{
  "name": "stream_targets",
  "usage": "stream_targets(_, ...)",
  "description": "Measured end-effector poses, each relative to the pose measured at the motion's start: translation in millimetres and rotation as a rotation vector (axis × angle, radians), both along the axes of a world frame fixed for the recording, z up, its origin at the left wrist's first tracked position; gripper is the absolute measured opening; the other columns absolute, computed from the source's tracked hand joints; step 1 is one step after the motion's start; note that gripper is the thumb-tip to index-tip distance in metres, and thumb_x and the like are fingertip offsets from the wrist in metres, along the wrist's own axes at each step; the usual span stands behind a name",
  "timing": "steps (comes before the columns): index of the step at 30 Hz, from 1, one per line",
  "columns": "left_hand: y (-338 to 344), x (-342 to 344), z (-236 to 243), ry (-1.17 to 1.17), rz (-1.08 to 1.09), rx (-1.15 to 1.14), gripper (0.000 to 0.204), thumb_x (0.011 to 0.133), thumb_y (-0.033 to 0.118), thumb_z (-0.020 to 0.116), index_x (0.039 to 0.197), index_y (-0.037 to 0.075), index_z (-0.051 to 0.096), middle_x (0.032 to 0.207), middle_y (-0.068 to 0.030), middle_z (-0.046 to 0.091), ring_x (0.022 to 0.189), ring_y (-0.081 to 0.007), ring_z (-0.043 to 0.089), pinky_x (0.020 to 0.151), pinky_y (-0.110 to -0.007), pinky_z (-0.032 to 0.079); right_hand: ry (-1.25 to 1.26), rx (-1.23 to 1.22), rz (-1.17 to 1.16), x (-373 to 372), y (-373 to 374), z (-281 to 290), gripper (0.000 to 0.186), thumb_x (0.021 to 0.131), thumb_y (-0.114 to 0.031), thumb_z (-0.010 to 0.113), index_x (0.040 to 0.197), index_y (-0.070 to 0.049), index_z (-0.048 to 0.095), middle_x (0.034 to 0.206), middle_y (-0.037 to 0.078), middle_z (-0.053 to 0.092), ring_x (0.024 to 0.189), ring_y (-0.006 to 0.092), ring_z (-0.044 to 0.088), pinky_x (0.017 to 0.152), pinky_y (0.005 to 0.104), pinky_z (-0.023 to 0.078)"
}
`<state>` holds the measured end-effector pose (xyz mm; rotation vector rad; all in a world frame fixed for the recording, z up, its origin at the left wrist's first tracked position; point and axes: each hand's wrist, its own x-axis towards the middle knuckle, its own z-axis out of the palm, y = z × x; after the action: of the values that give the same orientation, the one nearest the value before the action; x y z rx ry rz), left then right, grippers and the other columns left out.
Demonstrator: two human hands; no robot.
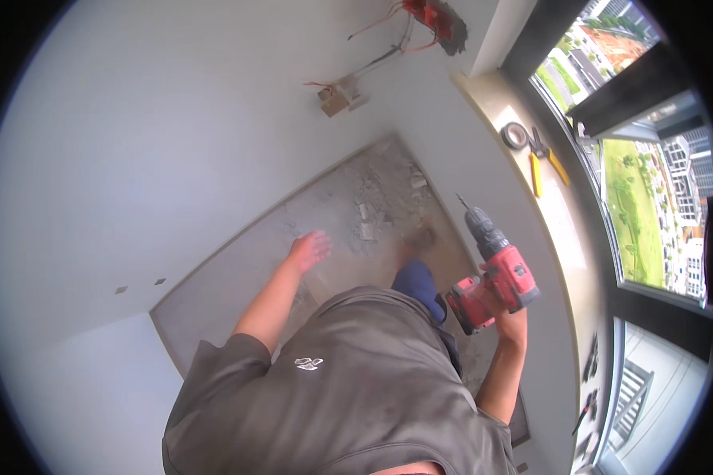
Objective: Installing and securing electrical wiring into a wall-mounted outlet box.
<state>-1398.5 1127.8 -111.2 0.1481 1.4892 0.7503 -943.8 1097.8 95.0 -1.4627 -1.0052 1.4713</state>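
Observation:
My right hand [499, 310] grips a red and black cordless drill [509, 277], its bit angled up toward the upper left, beside the wall below the windowsill. My left hand [310, 252] hangs empty over the dusty floor, fingers apart and slightly blurred. On the pale sill [558, 229] lie a roll of dark tape [515, 134] and yellow-handled pliers [535, 170], above and right of the drill's tip.
Rubble [367, 226] litters the floor [238, 293] along the white walls [174, 158]. Loose wires and a red-black box [440, 24] hang from the upper wall, near a small cardboard piece [334, 98]. A dark-framed window [638, 214] is open at the right; more tools [590, 364] sit lower on the sill.

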Motion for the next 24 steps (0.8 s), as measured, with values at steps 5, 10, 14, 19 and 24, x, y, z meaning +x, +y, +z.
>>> stream_targets(5, 89.0, 17.0, 26.2, -0.337, 0.324, 0.145, 0.065, 0.099, 0.041, 0.043, 0.145, 0.000, 0.023, 0.140, -0.0221, 0.041, 0.121, -0.0332, 0.049, 0.099, -0.044, 0.044, -0.218, 0.114, 0.206, -30.6, 96.6, -21.6, 0.037, 0.077, -0.006, 0.072, 0.112, -0.003, 0.062, 0.100, 0.008, 0.067, 0.092, 0.0188, 0.064, 0.085, 0.0309, 0.048)
stream_targets(10, 198.5, 32.3, 43.4, -0.574, 0.623, 0.225, 0.071, 0.099, 0.046, 0.037, 0.148, 0.000, 0.013, 0.141, -0.0252, 0.037, 0.123, -0.0366, 0.047, 0.102, -0.047, 0.043, -0.178, 0.025, 0.256, -56.1, 143.0, -17.7, 0.037, 0.078, -0.006, 0.071, 0.114, -0.004, 0.062, 0.102, 0.009, 0.068, 0.096, 0.0199, 0.064, 0.086, 0.0315, 0.048)
stream_targets(14, 276.2, 32.2, 14.5, -0.725, 0.886, 0.284, 0.077, 0.098, 0.051, 0.036, 0.149, 0.002, 0.005, 0.143, -0.0257, 0.033, 0.124, -0.0393, 0.045, 0.101, -0.051, 0.044, -0.273, -0.056, 0.290, -63.5, 152.3, -32.7, 0.039, 0.077, -0.007, 0.071, 0.115, -0.004, 0.062, 0.105, 0.011, 0.068, 0.097, 0.0216, 0.065, 0.086, 0.0317, 0.048)
stream_targets(19, 357.1, 18.6, -38.8, -0.736, 1.000, 0.218, 0.085, 0.095, 0.059, 0.036, 0.149, 0.002, 0.004, 0.142, -0.0260, 0.033, 0.124, -0.0404, 0.044, 0.100, -0.053, 0.044, -0.408, -0.119, 0.242, -77.9, 153.1, -54.9, 0.038, 0.077, -0.009, 0.070, 0.114, -0.003, 0.062, 0.105, 0.015, 0.067, 0.099, 0.0287, 0.065, 0.086, 0.0344, 0.048)
stream_targets(24, 385.9, -5.3, -89.4, -0.906, 1.043, 0.243, 0.092, 0.089, 0.070, 0.037, 0.145, -0.001, 0.017, 0.141, -0.0265, 0.033, 0.125, -0.0423, 0.042, 0.102, -0.055, 0.042, -0.422, -0.214, 0.107, -128.2, 167.3, -68.9, 0.035, 0.077, -0.008, 0.069, 0.112, -0.003, 0.062, 0.102, 0.016, 0.067, 0.096, 0.0277, 0.066, 0.085, 0.0341, 0.048)
